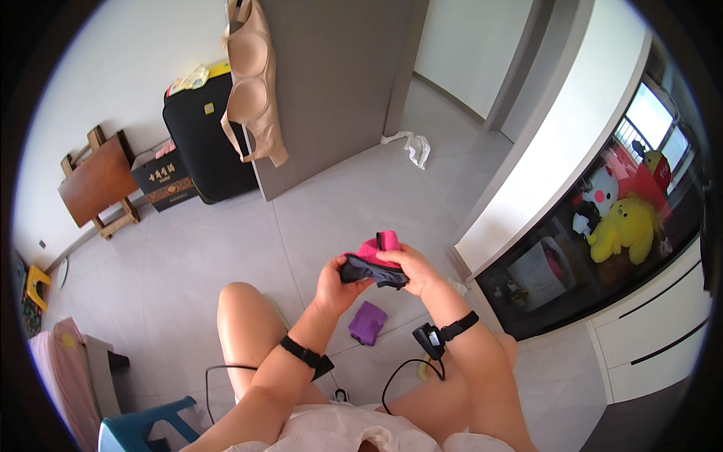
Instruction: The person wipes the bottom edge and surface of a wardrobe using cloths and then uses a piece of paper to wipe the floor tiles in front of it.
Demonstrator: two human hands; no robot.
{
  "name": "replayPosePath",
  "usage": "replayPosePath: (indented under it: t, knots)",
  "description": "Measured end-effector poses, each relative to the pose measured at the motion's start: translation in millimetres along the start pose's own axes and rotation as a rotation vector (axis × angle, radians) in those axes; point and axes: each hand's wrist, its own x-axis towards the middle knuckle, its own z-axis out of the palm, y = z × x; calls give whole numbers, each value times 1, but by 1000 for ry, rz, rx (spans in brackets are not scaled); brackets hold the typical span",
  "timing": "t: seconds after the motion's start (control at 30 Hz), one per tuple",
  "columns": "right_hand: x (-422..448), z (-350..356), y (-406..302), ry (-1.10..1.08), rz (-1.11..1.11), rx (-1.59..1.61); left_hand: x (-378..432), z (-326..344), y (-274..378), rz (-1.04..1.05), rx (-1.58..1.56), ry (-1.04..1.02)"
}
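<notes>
Both hands hold up a bunched piece of pink and dark grey fabric (375, 263) in front of the knees. My left hand (336, 288) grips its dark left side, the thumb near the lower edge. On the other side my right hand (411, 270) pinches it, with the thumb lying across the pink part. A black strip shows at the cloth's top. Below the hands, a folded purple cloth (367, 322) lies on the grey tiled floor. Black straps with small devices and cables are worn on both forearms.
A black suitcase (195, 135) stands behind the grey door (333, 85), where a beige bra (251, 90) hangs. White fabric (417, 148) lies by the doorway. A glass-fronted cabinet with plush toys (624, 229) is at right, a blue plastic stool (149, 421) at lower left.
</notes>
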Motion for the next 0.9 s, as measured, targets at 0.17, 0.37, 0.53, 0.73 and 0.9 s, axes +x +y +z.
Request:
replayPosePath:
  t: [0.17,0.37,0.53,0.73,0.9]
  knots:
    - [-1,-11,4,32,7,465,10,-5,9,103,-83,-18]
    - [-13,0,-1,29,46,583,8,-12,-5,141,606,142]
    - [-4,-7,26,128,-17,379,-14,16,-8,972,1463,60]
    - [-3,6,39,130,-11,435,-23,22,-12,480,1315,-24]
    - [-3,3,38,30,-20,562,-22,18,-3,337,1043,-95]
